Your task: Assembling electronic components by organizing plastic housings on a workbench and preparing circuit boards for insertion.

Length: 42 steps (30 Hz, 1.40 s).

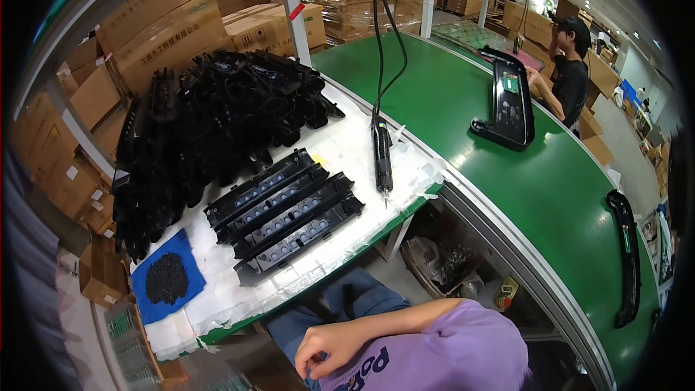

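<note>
My right hand (326, 350) rests low over my lap, its fingers loosely curled, and I see nothing in it. My left hand is out of view. Ahead on the white-covered bench, several long black plastic housings (289, 210) lie side by side, with rows of round spots along them. To their right, an electric screwdriver (381, 156) hangs upright on its cable, tip downward and apart from my hand. At the bench's near left, a heap of small black screws (166, 279) sits on a blue cloth (190, 257).
Behind the housings rises a big pile of black plastic parts (217, 108). On the right runs a green conveyor (441, 94), carrying a curved black casing (628, 261). A co-worker (572, 65) touches another casing (512, 105) there. Cardboard boxes (166, 29) are stacked at the back left.
</note>
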### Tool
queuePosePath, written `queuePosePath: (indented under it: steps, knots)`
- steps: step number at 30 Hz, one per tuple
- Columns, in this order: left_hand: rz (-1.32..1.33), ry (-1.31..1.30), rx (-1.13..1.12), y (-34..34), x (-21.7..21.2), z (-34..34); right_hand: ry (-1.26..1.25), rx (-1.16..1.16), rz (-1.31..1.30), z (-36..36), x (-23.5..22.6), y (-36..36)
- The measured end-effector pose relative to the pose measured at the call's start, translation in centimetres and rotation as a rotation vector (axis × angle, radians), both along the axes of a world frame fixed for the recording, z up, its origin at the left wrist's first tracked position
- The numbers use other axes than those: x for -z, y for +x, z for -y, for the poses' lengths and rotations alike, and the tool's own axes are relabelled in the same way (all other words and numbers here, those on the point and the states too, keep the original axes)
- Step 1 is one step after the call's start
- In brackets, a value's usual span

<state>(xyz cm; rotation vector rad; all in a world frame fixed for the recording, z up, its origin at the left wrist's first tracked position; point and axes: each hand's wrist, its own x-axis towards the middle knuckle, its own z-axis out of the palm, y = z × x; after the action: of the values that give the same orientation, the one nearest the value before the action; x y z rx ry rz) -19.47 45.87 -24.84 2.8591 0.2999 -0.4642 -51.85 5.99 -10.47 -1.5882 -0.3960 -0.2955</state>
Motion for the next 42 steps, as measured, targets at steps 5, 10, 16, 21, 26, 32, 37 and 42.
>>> queuePosePath:
  steps: [5,10,16,21,26,32,37,42]
  knots:
    - [0.545,-0.28,0.515,-2.2,-2.3,3.1,-0.019,0.032,0.002,-0.4,0.2,-0.1]
    - [0.876,-0.42,0.789,-5.1,-3.8,2.6,-0.035,0.047,0.047,-0.4,-0.5,-0.7]
    - [0.814,-0.335,0.627,0.1,-2.6,2.0,-0.098,0.028,-0.042,0.6,-0.5,-0.8]
    - [0.753,-0.266,0.497,1.4,-2.2,1.3,-0.099,0.061,-0.053,1.0,-0.1,-0.4]
    - [0.8,-0.392,0.333,-3.7,-7.0,0.4,-0.108,0.129,-0.014,1.8,-1.0,0.1]
    - [0.235,-0.689,0.646,-13.8,-20.8,16.2,-0.402,0.257,0.155,3.5,-4.0,1.5]
    - [-0.239,-0.955,1.1,-14.7,-23.9,28.3,-0.609,0.593,0.543,6.0,-6.9,2.3]
    - [-0.445,-1.069,1.215,-12.5,-25.8,39.0,-0.972,0.85,0.278,10.9,-9.7,1.8]
